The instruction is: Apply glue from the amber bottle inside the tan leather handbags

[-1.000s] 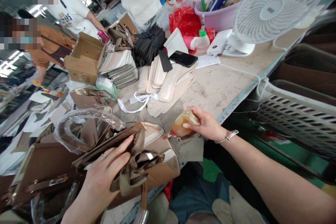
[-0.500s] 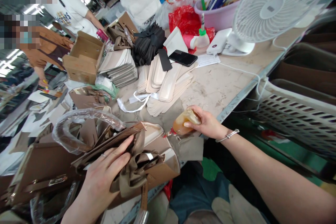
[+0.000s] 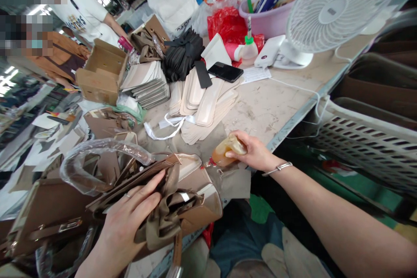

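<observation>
Surface: scuffed pale counter (image 3: 280,100), cluttered, in a busy workshop.
Bottle: amber bottle (image 3: 224,151) near the counter's front edge, lying tilted, long axis pointing left.
Right hand (image 3: 254,153): wrapped around the bottle.
Left hand (image 3: 130,213): flat on brown bag (image 3: 182,195).

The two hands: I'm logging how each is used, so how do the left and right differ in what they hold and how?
The left hand lies flat, fingers spread, pressing on a brown leather handbag; the right hand curls in a closed grip around an amber lump. The left wears a ring; the right wrist wears a silver bangle. The left is over the cluttered pile, the right at the table edge. Both are bare.
</observation>
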A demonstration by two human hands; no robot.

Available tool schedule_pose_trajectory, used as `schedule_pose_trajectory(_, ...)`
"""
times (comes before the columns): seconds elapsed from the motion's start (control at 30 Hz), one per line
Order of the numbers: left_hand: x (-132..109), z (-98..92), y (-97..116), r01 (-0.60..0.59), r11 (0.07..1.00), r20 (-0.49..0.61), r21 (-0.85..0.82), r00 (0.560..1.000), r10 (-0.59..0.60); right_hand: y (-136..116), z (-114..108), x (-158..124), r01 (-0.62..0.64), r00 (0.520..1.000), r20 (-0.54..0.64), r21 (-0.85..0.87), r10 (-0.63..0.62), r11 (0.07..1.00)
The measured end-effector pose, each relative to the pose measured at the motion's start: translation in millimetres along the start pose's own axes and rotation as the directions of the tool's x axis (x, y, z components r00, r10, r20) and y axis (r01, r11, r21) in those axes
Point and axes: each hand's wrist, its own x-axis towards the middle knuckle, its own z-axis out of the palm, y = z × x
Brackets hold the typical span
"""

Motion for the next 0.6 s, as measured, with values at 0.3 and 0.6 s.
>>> schedule_pose_trajectory(0.3, 0, 0.7, 4, 0.002, 1.0, -0.024, 0.0, 1.0, -0.002, -8, -17, -3, -0.102, 0.987, 0.13, 0.068, 0.092, 0.992)
schedule_pose_trajectory(0.6, 0, 1.2, 7, 0.011, 1.0, -0.022, 0.007, 1.0, -0.011, 0, -2, 3, -0.07, 0.997, -0.025, 0.004, 0.07, 0.998)
